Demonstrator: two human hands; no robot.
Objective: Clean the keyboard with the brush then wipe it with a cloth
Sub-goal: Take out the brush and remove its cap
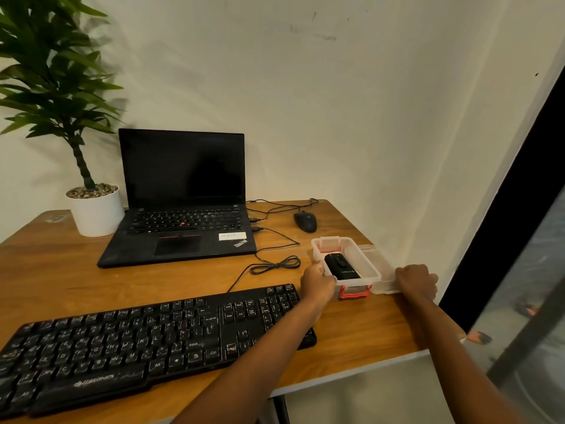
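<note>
Where both hands grip: lidless clear box (pixel 362 264) with black brush (pixel 341 266).

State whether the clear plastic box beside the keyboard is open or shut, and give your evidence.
Open. The box has no lid on top, a black object lies visible inside, and the lid rests beside it on the table.

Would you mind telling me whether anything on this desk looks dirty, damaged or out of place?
The black full-size keyboard is speckled with pale dust across its keys. The clear plastic box stands open, its lid lying beside it. Nothing looks spilled or broken.
</note>
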